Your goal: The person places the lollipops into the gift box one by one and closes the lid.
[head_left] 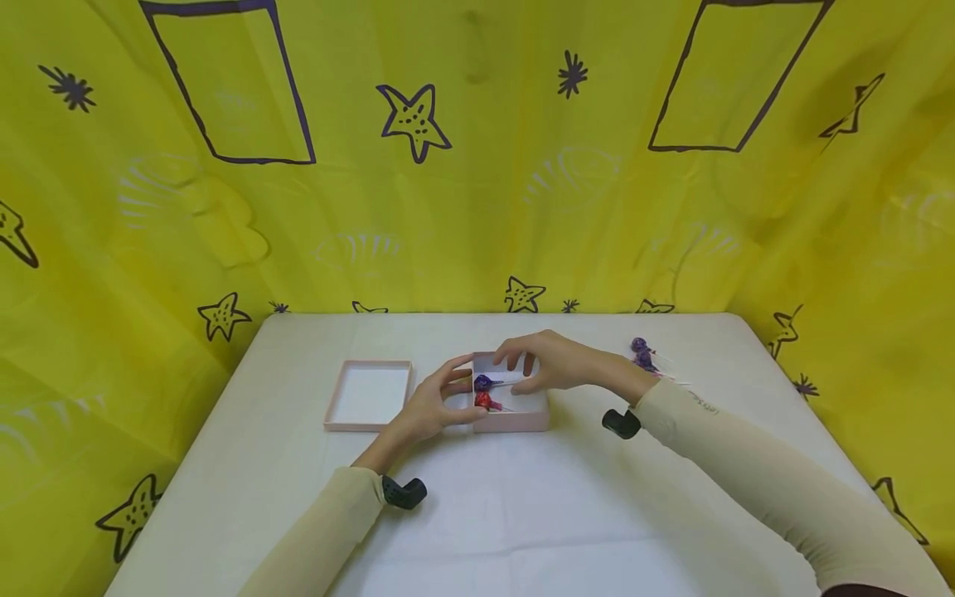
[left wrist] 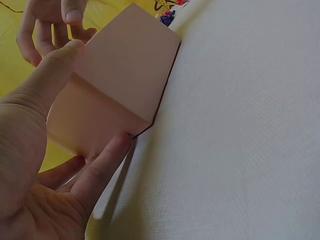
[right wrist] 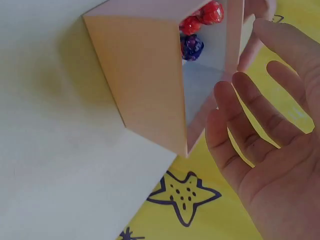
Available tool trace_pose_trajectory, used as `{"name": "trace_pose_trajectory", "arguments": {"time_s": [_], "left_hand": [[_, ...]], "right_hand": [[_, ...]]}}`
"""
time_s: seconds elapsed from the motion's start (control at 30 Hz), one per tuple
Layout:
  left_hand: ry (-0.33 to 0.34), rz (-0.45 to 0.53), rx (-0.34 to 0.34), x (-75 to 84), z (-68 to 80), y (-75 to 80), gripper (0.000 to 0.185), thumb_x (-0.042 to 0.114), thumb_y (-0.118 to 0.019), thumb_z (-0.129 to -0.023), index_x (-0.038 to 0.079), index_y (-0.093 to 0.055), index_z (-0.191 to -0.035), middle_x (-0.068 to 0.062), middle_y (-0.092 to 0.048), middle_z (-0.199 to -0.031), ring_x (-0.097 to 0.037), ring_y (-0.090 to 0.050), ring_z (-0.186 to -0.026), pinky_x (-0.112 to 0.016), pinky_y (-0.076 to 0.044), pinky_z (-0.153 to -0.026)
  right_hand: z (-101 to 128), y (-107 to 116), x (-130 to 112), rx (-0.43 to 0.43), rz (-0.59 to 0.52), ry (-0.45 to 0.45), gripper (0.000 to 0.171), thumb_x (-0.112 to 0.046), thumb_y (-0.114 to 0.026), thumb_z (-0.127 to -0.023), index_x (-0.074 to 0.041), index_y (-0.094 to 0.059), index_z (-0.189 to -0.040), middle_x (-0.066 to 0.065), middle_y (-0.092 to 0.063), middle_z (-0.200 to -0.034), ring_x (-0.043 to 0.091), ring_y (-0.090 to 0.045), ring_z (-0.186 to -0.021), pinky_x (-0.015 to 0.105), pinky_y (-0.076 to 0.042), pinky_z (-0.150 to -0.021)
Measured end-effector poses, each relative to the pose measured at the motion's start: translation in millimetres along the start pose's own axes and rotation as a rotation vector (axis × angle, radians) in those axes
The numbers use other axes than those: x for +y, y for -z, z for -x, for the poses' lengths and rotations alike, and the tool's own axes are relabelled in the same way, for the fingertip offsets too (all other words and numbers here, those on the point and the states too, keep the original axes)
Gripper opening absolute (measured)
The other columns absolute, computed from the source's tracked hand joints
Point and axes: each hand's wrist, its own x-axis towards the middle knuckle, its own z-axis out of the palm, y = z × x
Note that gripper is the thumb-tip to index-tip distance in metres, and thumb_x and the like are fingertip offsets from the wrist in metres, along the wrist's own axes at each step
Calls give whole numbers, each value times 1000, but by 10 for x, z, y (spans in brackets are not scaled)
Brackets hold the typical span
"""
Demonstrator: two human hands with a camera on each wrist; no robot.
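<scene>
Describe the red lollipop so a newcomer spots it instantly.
On the white table, find the open pink box between the left hand and right hand, not the empty pink lid to its left. Two lollipops lie inside; the red lollipop is the nearer one, in front of the purple lollipop.

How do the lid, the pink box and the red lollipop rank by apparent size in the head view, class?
Lid and pink box look alike, so unranked; the hands hide part of the box. Smallest: red lollipop.
</scene>
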Motion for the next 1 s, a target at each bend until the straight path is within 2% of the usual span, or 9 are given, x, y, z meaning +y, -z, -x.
{"name": "trace_pose_trajectory", "arguments": {"time_s": [0.27, 0.47, 0.63, 0.8, 1.0], "left_hand": [[11, 3, 8, 8, -9, -3, 90, 21, -88, -84, 31, -38, -157, -14, -46, -156, -31, -53, -137, -52, -44, -111], [7, -6, 9, 34, -12, 3, 90, 21, -88, -84, 29, -37, -158, -14, -46, -157, -32, -52, -138, -52, -44, -110], [-6, -9, 0, 30, -13, 6, 91, 19, -87, -85, 25, -36, -159, -15, -45, -157, -32, -52, -138, -51, -44, -111], [-7, -15, 2, 27, -9, 2, 90, 20, -87, -85, 28, -37, -159, -14, -46, -157, -32, -52, -138, -52, -45, -110], [-2, -29, -3, 34, -3, 7, 91, 22, -88, -84, 29, -37, -159, -14, -46, -157, -32, -51, -139, -52, -43, -111]], "right_hand": [[203, 208, 46, 55, 26, -39, 47, -18, -82, -89, -11, -65, -132, 13, -72, -116, 18, -68, -92, 31, -59, -78], [359, 322, 125, 94, 45, -85, 46, -18, -82, -89, -16, -65, -132, 10, -71, -118, 23, -69, -95, 32, -60, -76], [507, 346, 212, 129, 62, -129, 47, -17, -83, -88, -17, -65, -132, 5, -70, -118, 27, -68, -99, 33, -59, -77], [680, 334, 346, 173, 92, -128, 45, -15, -83, -88, -14, -66, -130, 4, -70, -111, 26, -68, -96, 38, -59, -80], [937, 300, 528, 211, 105, -170, 43, -16, -81, -90, -11, -65, -130, 4, -70, -110, 27, -67, -98, 44, -60, -81]]}}
